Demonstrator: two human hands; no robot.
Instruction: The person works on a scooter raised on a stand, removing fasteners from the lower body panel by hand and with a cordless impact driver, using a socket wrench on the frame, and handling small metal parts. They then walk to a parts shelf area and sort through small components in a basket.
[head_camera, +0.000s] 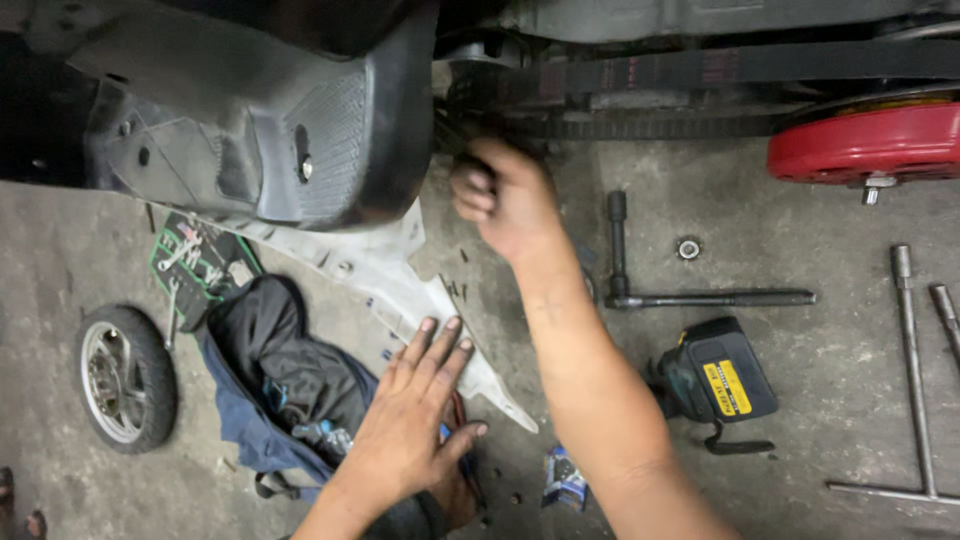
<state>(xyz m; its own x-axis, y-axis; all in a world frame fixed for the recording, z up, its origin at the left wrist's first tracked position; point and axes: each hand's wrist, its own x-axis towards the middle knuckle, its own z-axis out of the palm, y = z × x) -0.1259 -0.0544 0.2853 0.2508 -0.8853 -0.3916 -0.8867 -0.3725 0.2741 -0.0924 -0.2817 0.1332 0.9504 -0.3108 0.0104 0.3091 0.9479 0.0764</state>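
I observe my right hand (497, 200) reaching up to the underside of the scooter, fingers curled in a fist around a dark part at the front end of the toothed drive belt (640, 127); what exactly the fingers enclose I cannot tell, as it sits in shadow. The belt runs from that hand to the right, towards the red pulley (865, 142) at the frame's upper right edge. My left hand (415, 410) lies flat and spread, fingers together and extended, palm down on a pale grey plastic panel (380, 275) that rests on the concrete floor (820, 230); it grips nothing. Under its wrist lies a dark jacket or bag (275, 365) on blue cloth. Above the panel hangs the black moulded bodywork (250, 120) of the scooter. Right of my forearm, on the floor, I note an L-shaped socket wrench (620, 250), a small nut (688, 248) just beside it, and a dark cordless tool with a yellow label (715, 375). Further right lie two long T-handle wrenches (910, 370). At far left, well apart, a small wheel (125, 378) lies on the floor near a green-edged tool roll (195, 265).
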